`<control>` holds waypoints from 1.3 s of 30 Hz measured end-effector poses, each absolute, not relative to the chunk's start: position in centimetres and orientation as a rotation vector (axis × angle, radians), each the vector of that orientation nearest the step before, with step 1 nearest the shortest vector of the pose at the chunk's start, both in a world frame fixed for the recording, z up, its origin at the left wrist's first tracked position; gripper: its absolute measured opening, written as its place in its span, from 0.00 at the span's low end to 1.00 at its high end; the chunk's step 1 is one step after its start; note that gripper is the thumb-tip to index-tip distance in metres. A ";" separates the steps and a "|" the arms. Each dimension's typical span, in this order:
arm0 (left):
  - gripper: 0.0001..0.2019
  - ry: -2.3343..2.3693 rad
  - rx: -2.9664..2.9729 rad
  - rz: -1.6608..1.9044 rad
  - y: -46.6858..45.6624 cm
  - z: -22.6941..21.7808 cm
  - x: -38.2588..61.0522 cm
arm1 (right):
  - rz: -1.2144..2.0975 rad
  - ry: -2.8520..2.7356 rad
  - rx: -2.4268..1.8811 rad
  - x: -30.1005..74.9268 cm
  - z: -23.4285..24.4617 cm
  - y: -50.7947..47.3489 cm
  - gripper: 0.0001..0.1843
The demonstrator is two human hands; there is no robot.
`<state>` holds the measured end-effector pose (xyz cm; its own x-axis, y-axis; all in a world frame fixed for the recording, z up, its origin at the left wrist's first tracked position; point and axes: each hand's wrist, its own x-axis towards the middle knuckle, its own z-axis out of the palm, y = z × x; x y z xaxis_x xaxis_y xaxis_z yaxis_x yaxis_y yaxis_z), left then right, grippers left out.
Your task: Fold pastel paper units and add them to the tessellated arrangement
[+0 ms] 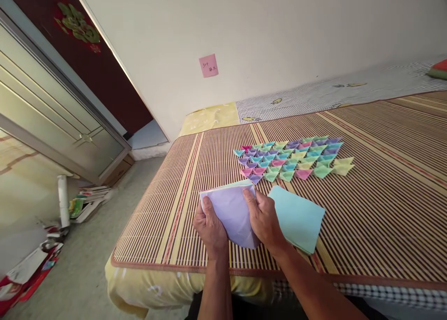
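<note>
Head camera: a smooth off-white wall (279,45) rises behind a broad slatted mat (377,213), its narrow tan and dark-brown strips edged with brown binding. At the left stands a framed door panel (52,94) with a dull sheen and thin parallel lines. Yellow patterned fabric (174,285) drapes below the mat's near edge. Folded paper boats (278,163), sharp-pointed, sit in close rows of green, blue, purple, yellow and pink. Nearer lies a flat, rectangular turquoise paper stack (300,217). Just left of it is a sheaf of thin paper (230,210), lavender on top, its lower edge bowed. The left hand (211,231) grips its left side, thumb pressed on top; the right hand (267,217) is closed on its right side, thumb near the upper corner.
</note>
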<state>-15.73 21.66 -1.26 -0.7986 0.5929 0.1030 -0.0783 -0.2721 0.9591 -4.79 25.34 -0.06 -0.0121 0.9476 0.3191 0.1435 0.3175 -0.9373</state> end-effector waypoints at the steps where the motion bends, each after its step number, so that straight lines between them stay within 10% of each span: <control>1: 0.23 1.545 0.642 2.101 21.7 -1.3 -15.8 | 0.867 -1.445 -1.064 -4.7 0.0 25.4 0.26; 25: 0.12 1.274 0.968 1.631 19.8 -0.5 -21.3 | 1.407 -1.400 -0.767 -0.7 0.1 28.2 0.17; 39: 0.33 0.911 0.733 1.631 21.3 -0.8 -17.0 | 1.393 -0.753 -0.892 -4.0 -3.0 28.6 0.29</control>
